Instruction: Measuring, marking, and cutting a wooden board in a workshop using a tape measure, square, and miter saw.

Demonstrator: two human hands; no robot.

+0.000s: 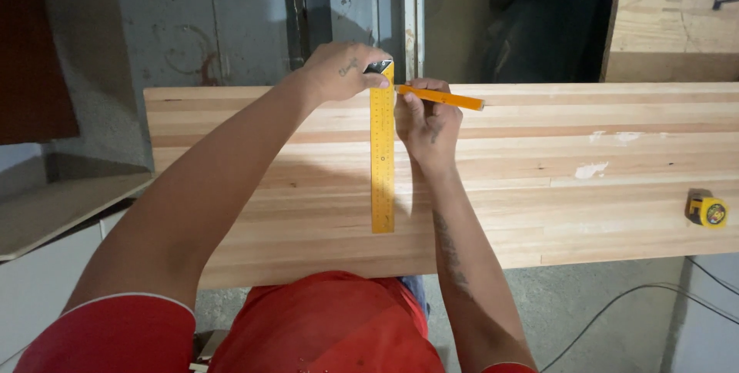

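Two bare forearms over a wooden board (539, 188), yellow square ruler (382, 165) lying flat across it, right hand (426, 130) closed around an orange pencil (443, 98) beside the ruler, left hand (342, 73) gripping the ruler's far end at the board's far edge, yellow tape measure (708, 211) well apart to the right

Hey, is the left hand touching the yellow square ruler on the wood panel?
Touching. The head view shows the left hand pressing on the far end of the yellow square ruler, fingers overlapping its head.

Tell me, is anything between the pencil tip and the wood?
Nothing visible. The right hand holds the pencil with its tip against the yellow ruler, which the left hand presses onto the board.
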